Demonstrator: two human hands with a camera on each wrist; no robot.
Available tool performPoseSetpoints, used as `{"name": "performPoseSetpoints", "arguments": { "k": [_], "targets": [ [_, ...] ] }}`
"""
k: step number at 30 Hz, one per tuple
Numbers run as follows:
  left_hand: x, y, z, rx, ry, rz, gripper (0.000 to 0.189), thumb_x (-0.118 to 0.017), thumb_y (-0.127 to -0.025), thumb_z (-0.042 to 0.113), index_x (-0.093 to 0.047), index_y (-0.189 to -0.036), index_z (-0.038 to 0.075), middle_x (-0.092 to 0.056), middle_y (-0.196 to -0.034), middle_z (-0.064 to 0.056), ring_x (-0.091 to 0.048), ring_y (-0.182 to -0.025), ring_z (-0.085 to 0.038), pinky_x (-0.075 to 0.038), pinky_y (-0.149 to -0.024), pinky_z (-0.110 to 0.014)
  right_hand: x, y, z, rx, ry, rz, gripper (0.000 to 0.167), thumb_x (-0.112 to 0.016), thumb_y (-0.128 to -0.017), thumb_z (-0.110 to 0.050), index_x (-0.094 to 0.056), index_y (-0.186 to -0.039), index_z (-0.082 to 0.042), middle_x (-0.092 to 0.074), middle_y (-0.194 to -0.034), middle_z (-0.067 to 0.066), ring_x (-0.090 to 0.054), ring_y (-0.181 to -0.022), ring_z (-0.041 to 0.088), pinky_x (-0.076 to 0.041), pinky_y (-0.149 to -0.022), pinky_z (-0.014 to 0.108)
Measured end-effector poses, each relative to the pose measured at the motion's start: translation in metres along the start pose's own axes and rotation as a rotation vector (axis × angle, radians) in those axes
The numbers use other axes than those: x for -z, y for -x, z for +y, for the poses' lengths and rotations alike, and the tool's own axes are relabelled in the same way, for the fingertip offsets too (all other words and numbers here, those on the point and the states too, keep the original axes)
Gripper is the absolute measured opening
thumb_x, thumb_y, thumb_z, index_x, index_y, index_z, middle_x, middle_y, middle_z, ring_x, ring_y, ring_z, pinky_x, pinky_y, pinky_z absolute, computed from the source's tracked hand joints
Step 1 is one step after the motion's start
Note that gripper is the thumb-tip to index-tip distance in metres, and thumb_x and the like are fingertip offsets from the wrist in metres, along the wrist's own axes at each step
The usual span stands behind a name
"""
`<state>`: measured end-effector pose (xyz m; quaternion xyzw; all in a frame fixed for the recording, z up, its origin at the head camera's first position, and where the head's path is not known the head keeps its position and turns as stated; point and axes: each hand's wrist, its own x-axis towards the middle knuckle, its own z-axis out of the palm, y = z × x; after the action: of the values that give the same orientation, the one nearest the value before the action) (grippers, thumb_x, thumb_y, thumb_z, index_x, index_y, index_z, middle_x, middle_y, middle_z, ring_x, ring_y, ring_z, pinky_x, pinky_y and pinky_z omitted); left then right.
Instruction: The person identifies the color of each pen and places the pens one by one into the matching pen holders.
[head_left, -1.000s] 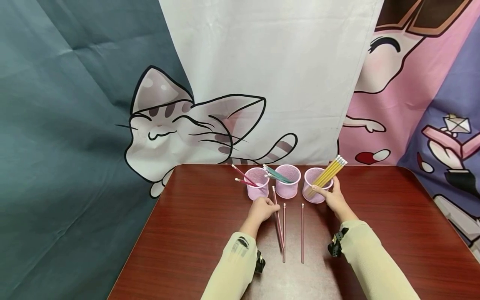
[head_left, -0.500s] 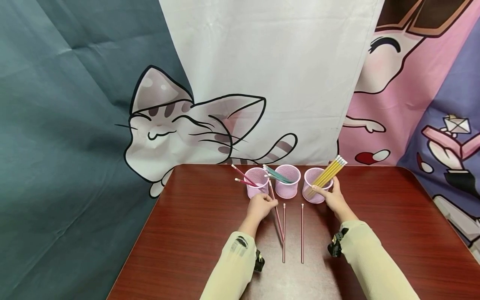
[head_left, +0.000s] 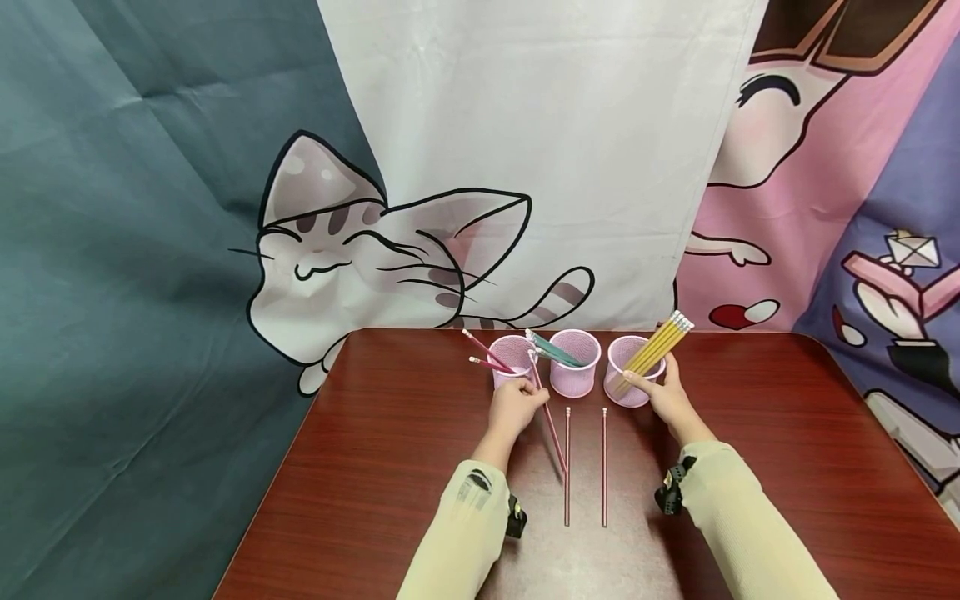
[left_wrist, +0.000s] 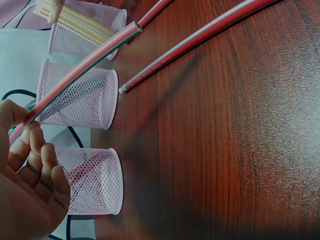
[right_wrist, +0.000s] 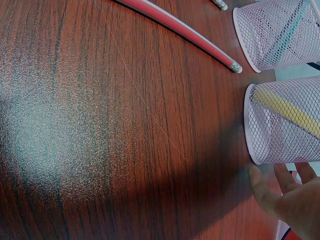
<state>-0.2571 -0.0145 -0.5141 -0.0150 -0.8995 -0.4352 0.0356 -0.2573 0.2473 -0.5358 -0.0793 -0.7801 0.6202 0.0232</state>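
My left hand (head_left: 517,410) pinches a red pencil (head_left: 552,429) between thumb and fingers. That pencil slants, its eraser end up by the left and middle cups. The left pink mesh pencil cup (left_wrist: 105,190) holds two red pencils (head_left: 491,363) and stands just beyond this hand. Green pencils (head_left: 561,352) lean in the middle cup (head_left: 574,382). My right hand (head_left: 670,402) holds the right cup (right_wrist: 280,122), thumb at the rim against the yellow pencils (head_left: 656,346), other fingers along its outer side.
Two more red pencils (head_left: 567,492) (head_left: 604,471) lie lengthwise on the dark red wooden table (head_left: 360,483). A printed cloth (head_left: 480,108) hangs behind the table's far edge.
My left hand has moved up and left toward the left cup, bringing the red pencil with it. The right hand stays at the right cup.
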Motion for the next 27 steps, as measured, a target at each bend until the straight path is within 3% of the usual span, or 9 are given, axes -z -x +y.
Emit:
{"name": "performPoseSetpoints", "arguments": {
  "k": [6, 27],
  "targets": [
    [0.003, -0.003, 0.000, -0.006, 0.007, 0.059, 0.018, -0.070, -0.070, 0.027, -0.062, -0.062, 0.014, -0.051, -0.056, 0.010, -0.045, -0.054, -0.006, -0.037, -0.052, -0.022, 0.000, 0.000, -0.001, 0.004, -0.009, -0.001, 0.092, -0.066, -0.086, -0.028, 0.001, -0.148, -0.015, -0.013, -0.147, 0.025, -0.009, -0.135, 0.037, -0.006, -0.108, 0.049],
    [0.015, -0.011, 0.004, 0.026, 0.057, 0.162, 0.009, -0.068, -0.070, 0.022, -0.064, -0.066, 0.015, -0.053, -0.056, 0.009, -0.047, -0.054, -0.006, -0.038, -0.051, -0.024, 0.000, -0.001, 0.002, 0.018, -0.017, -0.003, 0.091, -0.066, -0.086, -0.028, 0.000, -0.148, -0.015, -0.016, -0.145, 0.026, -0.012, -0.134, 0.038, -0.008, -0.108, 0.049]
  ]
}}
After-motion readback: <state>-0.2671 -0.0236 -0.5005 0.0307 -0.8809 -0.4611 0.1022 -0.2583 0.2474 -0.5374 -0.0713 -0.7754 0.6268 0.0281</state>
